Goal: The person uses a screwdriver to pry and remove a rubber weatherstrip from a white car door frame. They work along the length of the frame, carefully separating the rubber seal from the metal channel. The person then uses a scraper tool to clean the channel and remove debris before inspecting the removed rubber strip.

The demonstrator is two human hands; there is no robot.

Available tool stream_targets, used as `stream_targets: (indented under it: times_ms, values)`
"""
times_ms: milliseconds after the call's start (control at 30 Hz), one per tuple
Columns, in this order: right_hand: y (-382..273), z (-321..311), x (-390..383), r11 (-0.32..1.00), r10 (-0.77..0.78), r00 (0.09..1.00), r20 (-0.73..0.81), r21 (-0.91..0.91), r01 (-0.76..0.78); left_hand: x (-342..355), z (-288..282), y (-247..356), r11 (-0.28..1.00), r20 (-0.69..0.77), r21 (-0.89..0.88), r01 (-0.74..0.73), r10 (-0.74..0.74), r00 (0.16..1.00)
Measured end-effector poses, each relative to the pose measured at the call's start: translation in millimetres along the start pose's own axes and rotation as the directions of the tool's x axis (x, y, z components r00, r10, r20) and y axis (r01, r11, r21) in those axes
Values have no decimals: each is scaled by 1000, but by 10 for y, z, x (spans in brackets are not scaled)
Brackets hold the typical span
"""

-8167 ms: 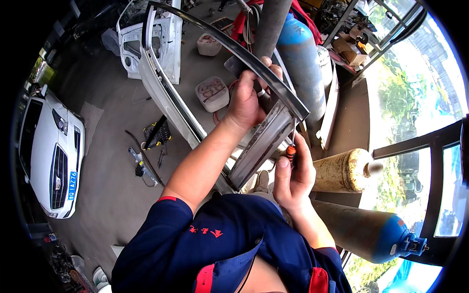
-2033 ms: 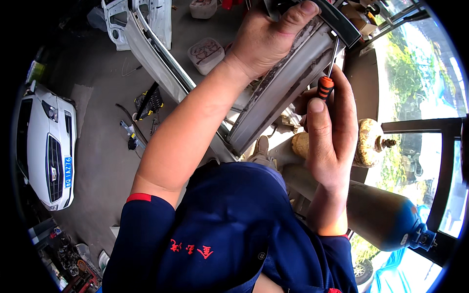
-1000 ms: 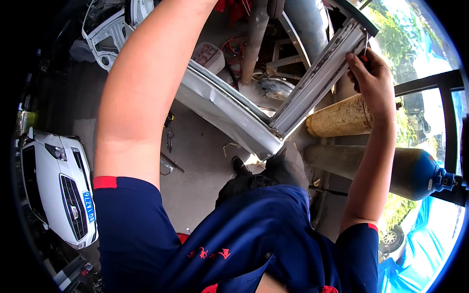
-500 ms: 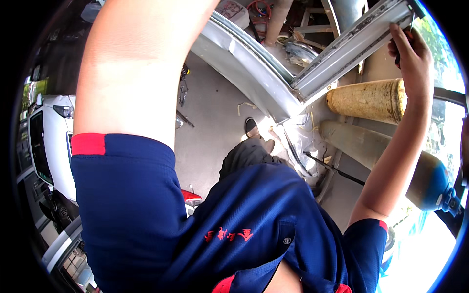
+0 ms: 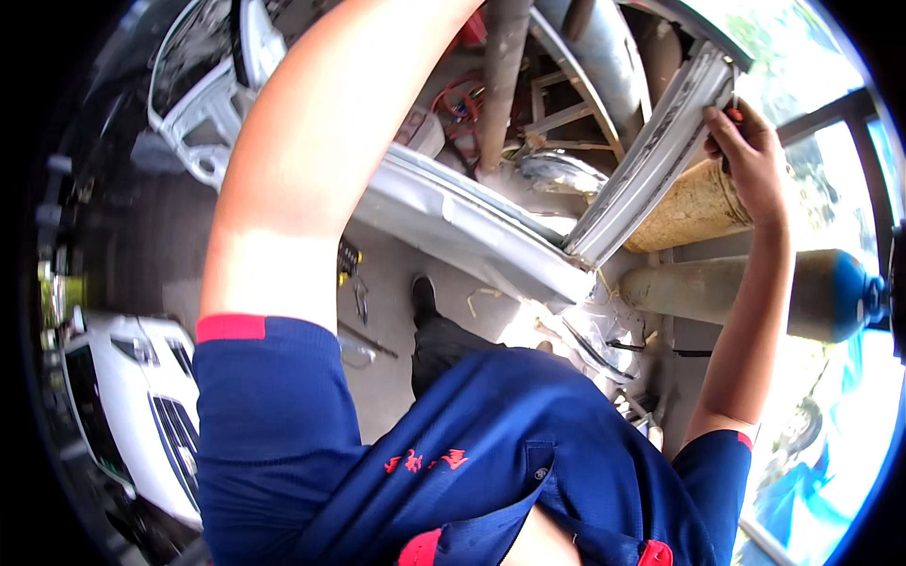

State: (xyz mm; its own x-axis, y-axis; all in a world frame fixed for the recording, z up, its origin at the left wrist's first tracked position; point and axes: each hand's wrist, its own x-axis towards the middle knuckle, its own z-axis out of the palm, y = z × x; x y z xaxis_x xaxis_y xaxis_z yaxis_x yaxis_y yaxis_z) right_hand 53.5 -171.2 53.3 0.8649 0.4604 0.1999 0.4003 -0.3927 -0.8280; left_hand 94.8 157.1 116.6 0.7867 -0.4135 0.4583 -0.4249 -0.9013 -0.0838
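My right hand (image 5: 752,156) is closed around a hand tool (image 5: 733,115) with a black-and-orange handle and a thin metal shaft. Its tip end lies against the upper end of a grey metal car-body pillar (image 5: 651,156); the fingers hide most of the handle, so its exact kind is unclear. The pillar joins a long silver sill panel (image 5: 462,222) at a corner near the middle of the view. My left arm (image 5: 311,160) stretches forward over the panel and leaves the picture at the top edge, so the hand is not seen.
A rusty yellow gas cylinder (image 5: 694,208) and a grey one with a blue top (image 5: 793,292) lie right of the pillar. Beyond the sill are pipes, frames and a red hose (image 5: 460,97). A white car (image 5: 132,406) stands at left; loose tools (image 5: 354,274) lie on the floor.
The view has shifted, showing more of the white car and the clutter. My right hand sits slightly lower and further left in the picture, still gripping the tool at the pillar. My foot has moved.
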Motion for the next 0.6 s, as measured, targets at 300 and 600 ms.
stream_targets:
  times_ms: [300, 600]
  values:
    - [-338, 125, -311, 887, -136, 901, -411, -455, -74, -127, -191, 32, 785, -25, -606, -127, 140, 990]
    - [-830, 1610, -6, 980, -198, 895, -400, -95, 175, -256, -104, -179, 792, 81, -611, 0, 62, 995]
